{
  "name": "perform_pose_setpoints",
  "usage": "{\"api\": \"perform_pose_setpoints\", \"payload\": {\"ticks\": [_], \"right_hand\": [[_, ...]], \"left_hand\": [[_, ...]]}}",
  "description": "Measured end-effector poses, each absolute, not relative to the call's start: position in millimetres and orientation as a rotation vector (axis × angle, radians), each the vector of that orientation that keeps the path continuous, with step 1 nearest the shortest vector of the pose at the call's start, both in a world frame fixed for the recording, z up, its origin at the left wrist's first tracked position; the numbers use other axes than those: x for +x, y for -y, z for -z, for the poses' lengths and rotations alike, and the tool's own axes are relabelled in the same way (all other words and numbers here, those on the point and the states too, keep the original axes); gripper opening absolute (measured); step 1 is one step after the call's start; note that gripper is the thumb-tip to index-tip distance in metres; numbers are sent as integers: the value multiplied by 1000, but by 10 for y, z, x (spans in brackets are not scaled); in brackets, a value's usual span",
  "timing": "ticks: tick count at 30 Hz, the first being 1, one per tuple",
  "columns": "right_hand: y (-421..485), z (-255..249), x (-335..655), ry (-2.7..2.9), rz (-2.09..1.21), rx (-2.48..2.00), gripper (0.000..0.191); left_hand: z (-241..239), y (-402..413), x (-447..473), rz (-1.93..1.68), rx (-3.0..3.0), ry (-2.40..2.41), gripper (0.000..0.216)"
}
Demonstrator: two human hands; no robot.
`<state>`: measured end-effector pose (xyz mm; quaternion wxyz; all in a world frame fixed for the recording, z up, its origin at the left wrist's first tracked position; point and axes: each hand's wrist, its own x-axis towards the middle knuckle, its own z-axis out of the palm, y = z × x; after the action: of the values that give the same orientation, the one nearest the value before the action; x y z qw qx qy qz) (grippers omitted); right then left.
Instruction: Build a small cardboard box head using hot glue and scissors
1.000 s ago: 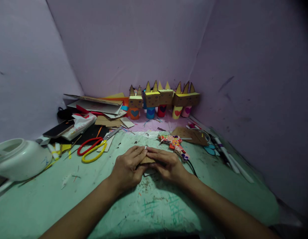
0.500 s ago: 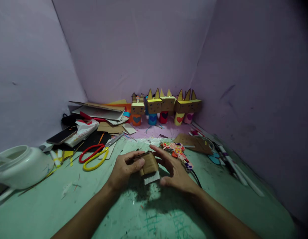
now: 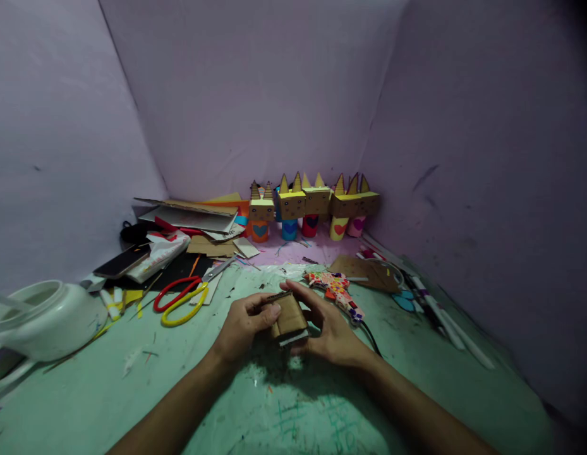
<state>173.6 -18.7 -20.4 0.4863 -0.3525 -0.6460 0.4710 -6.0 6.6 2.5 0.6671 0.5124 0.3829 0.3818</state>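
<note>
A small folded piece of brown cardboard [image 3: 289, 318] is held just above the green table mat [image 3: 132, 392], between both hands. My left hand [image 3: 241, 328] pinches its left side with thumb and fingers. My right hand [image 3: 328, 328] cups its right side, fingers curled round it. Behind the hands lies a colourful patterned glue gun [image 3: 335, 287] with a black cord. Red and yellow scissors [image 3: 179, 294] lie to the left.
A row of cardboard animal figures on coloured tubes [image 3: 312, 205] stands at the back wall. Stacked card and paper [image 3: 189, 215], a phone [image 3: 120, 260] and a white plastic jar [image 3: 37, 319] sit at left. White sticks [image 3: 445, 319] and cardboard scraps [image 3: 364, 268] lie at right. Purple walls enclose the space.
The hands first pressed the cardboard flat on the mat, then lifted it. My right hand, open half a second ago, has closed back on the piece.
</note>
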Motion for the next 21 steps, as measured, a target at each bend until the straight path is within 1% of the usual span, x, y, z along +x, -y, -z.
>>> {"api": "perform_pose_setpoints", "payload": {"ticks": [3, 6, 11, 16, 18, 21], "right_hand": [[183, 204, 1739, 1506, -1145, -879, 83], [194, 192, 1757, 1526, -1090, -913, 74], [231, 149, 1780, 1684, -1012, -881, 73], [248, 127, 1773, 1712, -1071, -853, 63], [258, 127, 1772, 1696, -1092, -854, 61], [270, 136, 1778, 1696, -1058, -886, 58]], "left_hand": [[-56, -44, -55, -853, 1162, -881, 56], [-80, -32, -54, -853, 1239, -883, 54], [-80, -5, -48, -835, 1419, -910, 52], [-76, 49, -48, -837, 1626, -1023, 47], [-84, 58, -56, -834, 1659, -1042, 50], [-96, 54, -71, -831, 1649, -1065, 62]]}}
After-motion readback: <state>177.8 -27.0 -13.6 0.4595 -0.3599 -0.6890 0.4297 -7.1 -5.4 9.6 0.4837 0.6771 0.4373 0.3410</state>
